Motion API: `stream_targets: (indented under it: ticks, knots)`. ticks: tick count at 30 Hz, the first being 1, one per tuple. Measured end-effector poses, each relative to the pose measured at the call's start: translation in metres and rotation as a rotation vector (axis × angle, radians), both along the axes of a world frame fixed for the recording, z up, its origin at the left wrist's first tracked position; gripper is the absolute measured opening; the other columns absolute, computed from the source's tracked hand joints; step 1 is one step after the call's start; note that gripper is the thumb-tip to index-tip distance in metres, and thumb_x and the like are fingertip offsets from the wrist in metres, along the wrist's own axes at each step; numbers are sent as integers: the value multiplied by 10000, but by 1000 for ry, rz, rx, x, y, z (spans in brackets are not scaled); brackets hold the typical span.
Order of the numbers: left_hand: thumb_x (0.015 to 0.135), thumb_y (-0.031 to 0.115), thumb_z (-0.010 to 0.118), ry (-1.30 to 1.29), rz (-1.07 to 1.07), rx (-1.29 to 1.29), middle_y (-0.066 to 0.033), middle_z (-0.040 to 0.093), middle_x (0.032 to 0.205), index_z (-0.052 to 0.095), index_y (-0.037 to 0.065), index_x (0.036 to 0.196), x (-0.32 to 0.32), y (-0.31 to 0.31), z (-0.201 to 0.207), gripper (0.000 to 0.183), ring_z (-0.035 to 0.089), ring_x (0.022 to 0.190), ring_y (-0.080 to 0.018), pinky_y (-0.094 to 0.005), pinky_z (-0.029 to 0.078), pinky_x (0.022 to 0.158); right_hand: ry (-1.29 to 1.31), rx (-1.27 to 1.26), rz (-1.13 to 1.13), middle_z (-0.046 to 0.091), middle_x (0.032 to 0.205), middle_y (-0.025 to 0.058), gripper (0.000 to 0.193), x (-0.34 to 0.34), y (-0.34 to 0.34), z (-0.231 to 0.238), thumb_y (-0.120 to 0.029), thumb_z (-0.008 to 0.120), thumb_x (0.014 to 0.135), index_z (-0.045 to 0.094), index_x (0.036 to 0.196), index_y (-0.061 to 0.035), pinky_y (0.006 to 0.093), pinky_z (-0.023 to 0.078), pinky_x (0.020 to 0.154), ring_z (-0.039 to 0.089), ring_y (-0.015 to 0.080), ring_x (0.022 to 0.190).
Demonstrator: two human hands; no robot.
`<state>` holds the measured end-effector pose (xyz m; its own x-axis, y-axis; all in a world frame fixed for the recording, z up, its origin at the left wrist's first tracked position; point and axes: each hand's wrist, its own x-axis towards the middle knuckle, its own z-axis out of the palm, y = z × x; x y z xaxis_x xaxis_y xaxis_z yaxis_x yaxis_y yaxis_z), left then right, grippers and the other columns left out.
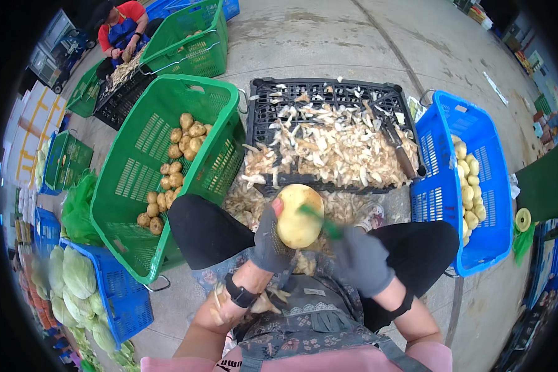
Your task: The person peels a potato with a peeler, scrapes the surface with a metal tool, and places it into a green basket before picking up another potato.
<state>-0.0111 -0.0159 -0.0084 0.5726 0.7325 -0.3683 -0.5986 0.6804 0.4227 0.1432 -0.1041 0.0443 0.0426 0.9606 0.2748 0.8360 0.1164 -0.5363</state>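
A large, mostly peeled pale-yellow potato (299, 230) sits in my left hand (270, 240), whose gloved fingers wrap round its left side. My gloved right hand (364, 263) is closed round a green-handled peeler (330, 229), smeared by motion, with its head over the potato's right side. Ahead, potato peelings (328, 146) are heaped on an upturned black crate (263, 93). A knife with a brown handle (405, 162) lies on the crate's right side. More peelings lie on the floor beneath my hands.
Left of my knee, a green basket (121, 226) holds unpeeled potatoes (189, 139). A blue basket (496, 235) on the right holds peeled potatoes (470, 180). Cabbages (77, 279) fill another blue basket at lower left. A co-worker (127, 31) sits at far left near a green basket (198, 56).
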Motion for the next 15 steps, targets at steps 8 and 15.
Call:
stream_targets:
  ticks: [8,15]
  knots:
    - [722,434,621,165,85,454,-115,516,1081,365,35,1220,7,-13,16,687,534,998,-209,-328,461,837,166,15,-46,558,665,175,161,1,6,-2,-213,482,886,483,901,-53,442,415,488,557,333,554]
    - [715,390,592,293,167,500,-126,516,1072,350,35,1226,8,-14,8,668,548,967,-227,-327,463,818,202,-297,-83,561,609,177,189,-4,14,-3,-223,485,884,450,874,-37,461,398,526,574,363,584]
